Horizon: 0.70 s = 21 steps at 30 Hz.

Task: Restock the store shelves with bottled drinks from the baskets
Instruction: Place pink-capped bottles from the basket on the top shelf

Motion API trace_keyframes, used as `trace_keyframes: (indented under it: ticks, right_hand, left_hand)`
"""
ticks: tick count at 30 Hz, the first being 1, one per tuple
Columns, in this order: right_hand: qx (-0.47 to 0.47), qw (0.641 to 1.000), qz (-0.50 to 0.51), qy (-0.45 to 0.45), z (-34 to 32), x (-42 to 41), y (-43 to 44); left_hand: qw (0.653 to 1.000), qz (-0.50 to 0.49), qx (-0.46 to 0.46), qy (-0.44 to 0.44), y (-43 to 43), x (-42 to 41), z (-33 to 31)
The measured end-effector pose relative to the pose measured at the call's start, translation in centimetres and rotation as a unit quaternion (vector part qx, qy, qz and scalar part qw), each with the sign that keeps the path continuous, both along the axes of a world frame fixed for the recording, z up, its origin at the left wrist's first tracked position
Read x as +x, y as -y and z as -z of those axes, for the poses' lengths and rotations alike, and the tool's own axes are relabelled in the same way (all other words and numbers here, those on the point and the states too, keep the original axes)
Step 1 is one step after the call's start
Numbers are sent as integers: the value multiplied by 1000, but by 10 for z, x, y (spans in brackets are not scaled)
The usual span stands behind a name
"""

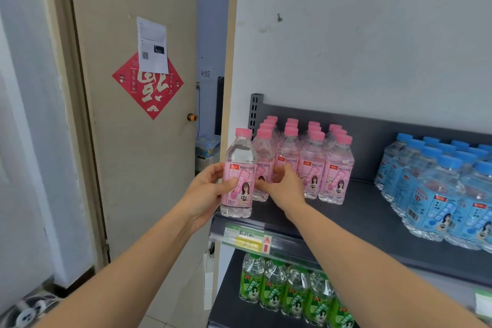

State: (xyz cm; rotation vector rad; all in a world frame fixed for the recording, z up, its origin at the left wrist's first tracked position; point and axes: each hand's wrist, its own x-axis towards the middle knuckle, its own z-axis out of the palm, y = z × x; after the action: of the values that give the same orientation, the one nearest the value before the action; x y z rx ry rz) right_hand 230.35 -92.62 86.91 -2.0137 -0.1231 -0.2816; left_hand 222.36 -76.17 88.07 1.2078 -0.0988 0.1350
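Note:
My left hand [210, 186] grips a pink peach soda bottle [239, 176] upright at the front left corner of the dark top shelf [367, 218]. My right hand [285, 181] is wrapped around the lower part of another pink bottle [263, 165], the front one of the leftmost row. Several pink-capped bottles [314, 160] stand in rows behind and to the right. No basket is in view.
Blue-capped bottles [436, 189] fill the right of the top shelf, with a bare gap between them and the pink rows. Green-labelled bottles [287, 293] line the shelf below. A beige door [138, 141] with a red diamond decoration stands at left.

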Motion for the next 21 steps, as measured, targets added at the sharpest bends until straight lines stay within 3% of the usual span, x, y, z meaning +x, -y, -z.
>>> trace_keyframes:
  ticks: [3, 6, 8, 11, 15, 19, 21]
  right_hand:
    - [62, 997, 16, 53, -7, -15, 7]
    - [164, 982, -91, 17, -23, -35, 14]
    - [141, 977, -161, -2, -29, -45, 16]
    - [137, 977, -164, 12, -32, -46, 24]
    - [145, 982, -116, 27, -30, -41, 43]
    - [126, 990, -63, 31, -25, -33, 57]
    - [124, 991, -50, 28, -22, -30, 61]
  left_hand:
    - [1000, 11, -3, 4, 9, 1, -1]
    - [1000, 19, -1, 10, 20, 3, -2]
    - [1000, 26, -1, 15, 29, 3, -3]
    - [999, 30, 26, 21, 41, 6, -5]
    - [986, -9, 162, 45, 49, 12, -7]
    - [930, -175, 320, 40, 51, 22, -7]
    - [907, -204, 367, 17, 49, 29, -4]
